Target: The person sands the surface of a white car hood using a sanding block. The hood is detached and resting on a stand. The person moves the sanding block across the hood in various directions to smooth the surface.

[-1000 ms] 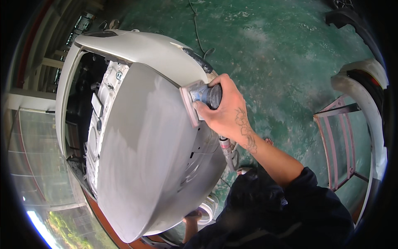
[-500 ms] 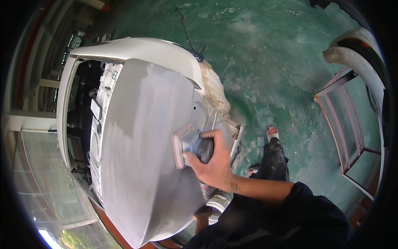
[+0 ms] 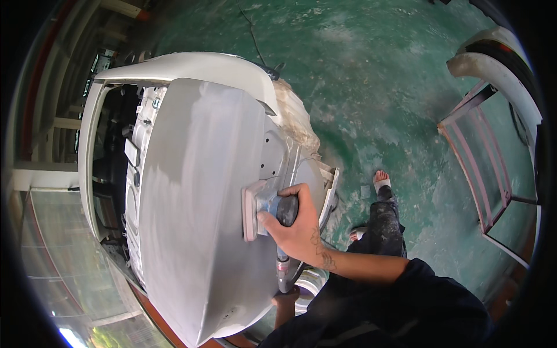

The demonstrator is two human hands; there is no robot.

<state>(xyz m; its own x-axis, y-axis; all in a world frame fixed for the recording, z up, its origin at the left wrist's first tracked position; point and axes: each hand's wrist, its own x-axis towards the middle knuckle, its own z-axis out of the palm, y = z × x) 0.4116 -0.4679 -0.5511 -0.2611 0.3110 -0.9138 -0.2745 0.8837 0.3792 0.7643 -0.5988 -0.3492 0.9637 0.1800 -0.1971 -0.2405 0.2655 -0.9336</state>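
A grey, matte trunk lid [image 3: 191, 151] on a white car body [image 3: 174, 68] fills the middle-left of the head view. My right hand [image 3: 296, 232] is closed round a blue and black sander [image 3: 267, 206], whose pink pad rests against the lid's right part. A connector with a hose [image 3: 283, 269] hangs down from the tool. My left hand [image 3: 284, 300] is low beside the lid's near right edge and a white bucket [image 3: 313, 281]; its fingers are mostly hidden.
Right, loose curved car panels [image 3: 499, 75] sit on a metal stand [image 3: 455, 110]. A hose [image 3: 258, 43] crosses the green floor [image 3: 371, 87]. My feet [image 3: 381, 177] stand right of the car. A wrapped part [image 3: 296, 116] adjoins the rear corner. Translucent panels [image 3: 69, 243] line the left.
My right hand has brought the sander down from the lid's upper right edge to its middle-right, uncovering bolt holes and the wrapped corner. The view has shifted, showing more of my legs.
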